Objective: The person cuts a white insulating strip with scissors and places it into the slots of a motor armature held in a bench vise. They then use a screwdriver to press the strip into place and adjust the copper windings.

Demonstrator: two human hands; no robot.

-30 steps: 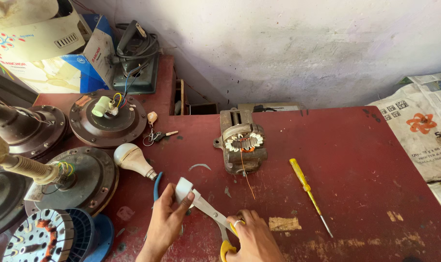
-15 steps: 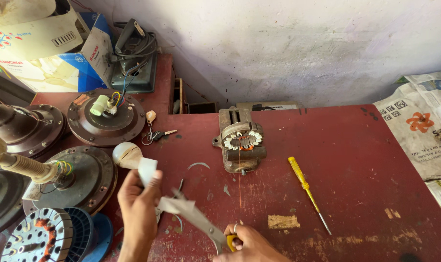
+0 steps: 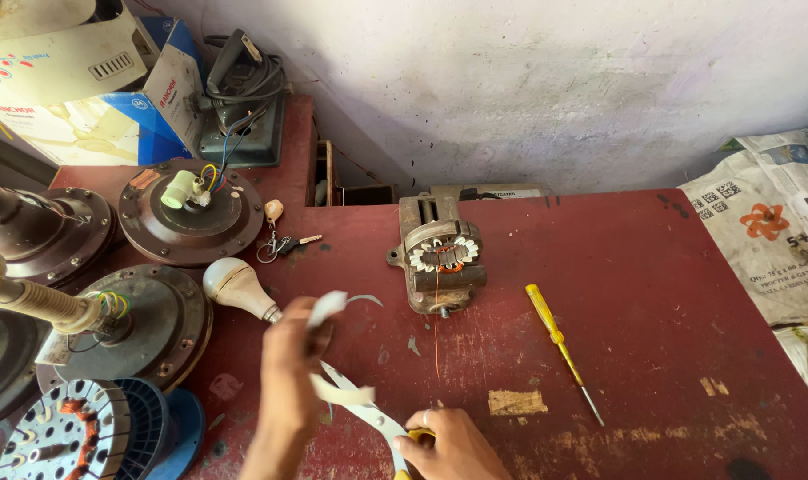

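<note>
1. Two hands are seen at the bottom edge of the red table [image 3: 653, 267]. The left hand [image 3: 288, 356] has its fingers pinched closed on a white strip [image 3: 327, 308], blurred, held up just above the table. The right hand [image 3: 448, 440] has its fingers closed around the yellow handles of a pair of scissors [image 3: 368, 411], whose blades are pointed up-left at the strip and appear to be touching its lower part.
2. One white light bulb [image 3: 231, 283] is laid on its side just left of the left hand.
3. One small motor stator [image 3: 440, 258] with copper windings is set mid-table, a thin wire hanging down from it.
4. One yellow-handled screwdriver [image 3: 560, 347] is laid to the right of the stator, well apart from the hands.
5. Ceiling fan motor housings are lined up on the left: three dark round ones [image 3: 191, 209] can be counted for sure, plus one opened winding plate on blue [image 3: 66, 440] at the bottom left corner.
6. One small set of keys [image 3: 280, 244] is found between the housings and the stator.
7. Packaging: one cardboard box [image 3: 111, 98], white and blue with colourful print, is stood at the top left corner. Newspaper sheets [image 3: 768, 222] are spread past the table's right edge.
8. One piece of brown tape [image 3: 518, 403] is stuck on the table near the right hand.
</note>
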